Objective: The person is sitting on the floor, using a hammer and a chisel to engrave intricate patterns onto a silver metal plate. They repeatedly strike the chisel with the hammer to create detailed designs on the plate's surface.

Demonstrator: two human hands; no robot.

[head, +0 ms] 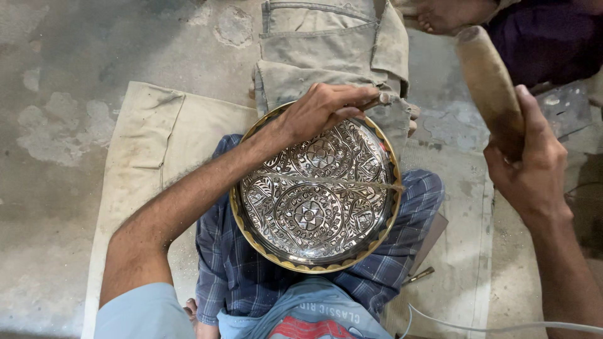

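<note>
Left hand sits at the upper rim of the round engraved metal tray, fingers pinched shut around a small chisel-like tool whose tip points right, toward the folded khaki cloth just above the tray. Right hand, at the right of the frame and well apart from the tray, is wrapped tight around the lower end of a thick wooden mallet that slants up toward the top edge. That tray fills the middle of the frame, resting on the person's lap over blue checked trousers; its brass-coloured scalloped rim runs close to the left forearm on the left and ends short of the right knee. Nothing lies in the shallow silvery dish except a thin straight streak across its middle, which I cannot tell apart from a reflection. A beige mat spreads beneath the person, with bare grey concrete floor wide and free at the upper left. Another person's bare foot and dark purple garment crowd the upper right corner, near the mallet head. A small metal punch lies on the mat at lower right, and a white cable runs along the bottom edge.
</note>
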